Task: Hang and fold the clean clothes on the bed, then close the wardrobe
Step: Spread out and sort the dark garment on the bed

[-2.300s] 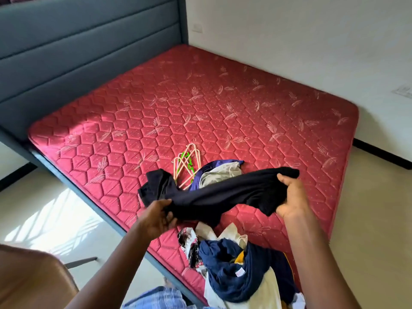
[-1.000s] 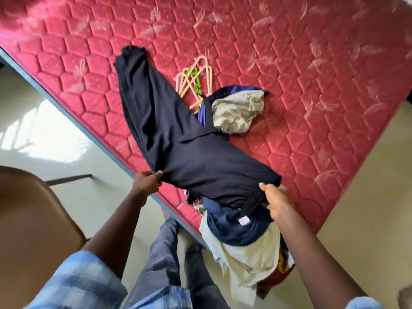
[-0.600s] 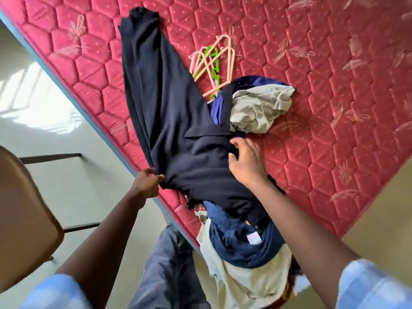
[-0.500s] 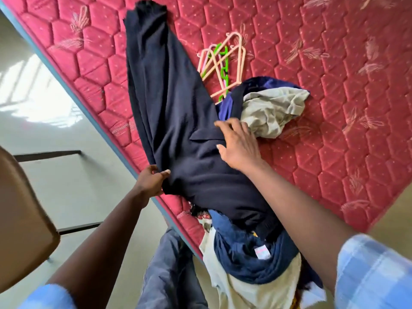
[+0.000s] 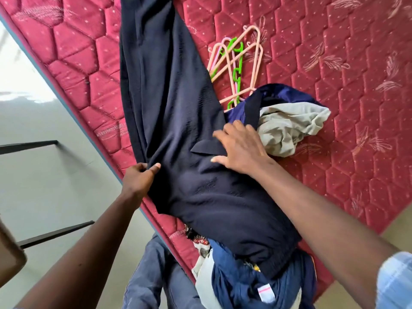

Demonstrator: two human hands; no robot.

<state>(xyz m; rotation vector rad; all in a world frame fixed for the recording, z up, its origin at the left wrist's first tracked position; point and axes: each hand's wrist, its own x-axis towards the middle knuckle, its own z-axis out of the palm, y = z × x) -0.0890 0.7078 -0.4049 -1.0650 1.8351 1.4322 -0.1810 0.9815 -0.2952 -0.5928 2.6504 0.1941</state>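
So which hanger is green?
The bright green plastic hanger, in the middle of the bunch on the red quilted mattress; the other plastic hangers are pale pink.

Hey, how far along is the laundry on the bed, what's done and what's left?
Nothing looks folded or hung yet. In hand: the dark trousers lie spread on the mattress, left hand pinching their edge, right hand pressing them flat. Left: the crumpled grey garment, the heap at the mattress edge, the unused hangers. The wardrobe is out of view.
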